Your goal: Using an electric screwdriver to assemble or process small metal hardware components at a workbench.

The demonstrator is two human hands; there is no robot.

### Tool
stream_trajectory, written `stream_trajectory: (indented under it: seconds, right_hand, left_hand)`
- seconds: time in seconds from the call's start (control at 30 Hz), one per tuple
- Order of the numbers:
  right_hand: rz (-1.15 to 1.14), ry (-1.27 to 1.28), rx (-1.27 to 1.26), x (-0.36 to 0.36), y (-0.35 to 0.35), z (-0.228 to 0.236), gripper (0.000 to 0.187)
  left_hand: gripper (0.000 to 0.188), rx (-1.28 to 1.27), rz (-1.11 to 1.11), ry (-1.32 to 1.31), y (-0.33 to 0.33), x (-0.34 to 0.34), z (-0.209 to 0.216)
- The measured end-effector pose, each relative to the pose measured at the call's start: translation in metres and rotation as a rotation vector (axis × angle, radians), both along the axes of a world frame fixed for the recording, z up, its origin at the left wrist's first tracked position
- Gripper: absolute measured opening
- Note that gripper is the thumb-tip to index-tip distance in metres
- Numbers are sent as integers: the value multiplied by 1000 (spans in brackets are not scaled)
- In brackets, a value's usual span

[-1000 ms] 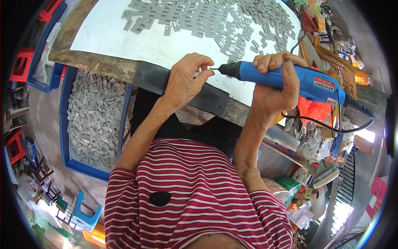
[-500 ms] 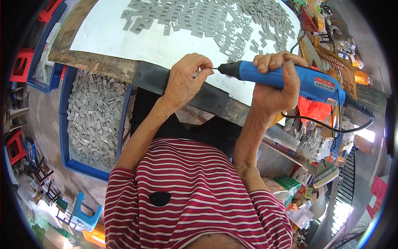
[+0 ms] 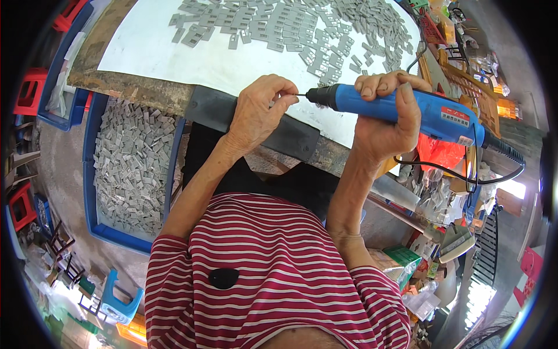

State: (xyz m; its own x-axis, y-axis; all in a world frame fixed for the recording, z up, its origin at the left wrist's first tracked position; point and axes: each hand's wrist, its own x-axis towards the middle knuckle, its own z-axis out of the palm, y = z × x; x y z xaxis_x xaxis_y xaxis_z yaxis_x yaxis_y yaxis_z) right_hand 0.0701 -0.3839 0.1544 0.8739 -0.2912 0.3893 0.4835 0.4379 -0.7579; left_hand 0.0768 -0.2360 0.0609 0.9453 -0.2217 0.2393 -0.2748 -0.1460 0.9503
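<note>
My right hand [image 3: 386,116] is wrapped round a blue electric screwdriver [image 3: 430,113], held level with its black nose and thin bit [image 3: 300,95] toward the left. Thumb and fingers of my left hand [image 3: 261,110] are pinched together at the bit's tip. Whatever lies between those fingertips is hidden. Beneath the left hand, a black strip [image 3: 212,109] runs along the table's near edge. Beyond both hands, many small flat grey pieces [image 3: 285,26] with cut-outs are spread over a white sheet [image 3: 151,46].
On the left, below the table edge, stands a blue bin [image 3: 90,174] filled with small grey pieces [image 3: 136,168]. A black cord [image 3: 447,170] loops from the screwdriver's rear. Red stools [image 3: 30,91] and a blue stool [image 3: 122,296] are at the left; clutter fills the right side.
</note>
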Motion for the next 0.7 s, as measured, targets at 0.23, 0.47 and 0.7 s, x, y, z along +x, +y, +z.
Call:
stream_trajectory:
  seconds: [0.23,0.47,0.7]
  right_hand:
    - [-3,-5,-5,1,0,0,23]
    - [4,-8,-26,0,4,0,24]
    - [0,-8,-27,-2,3,-1,24]
  left_hand:
    - [12,7,-5,3,-1,1,0]
    - [11,5,-4,-4,0,-1,-1]
    - [11,21,-3,-22,0,-3,0]
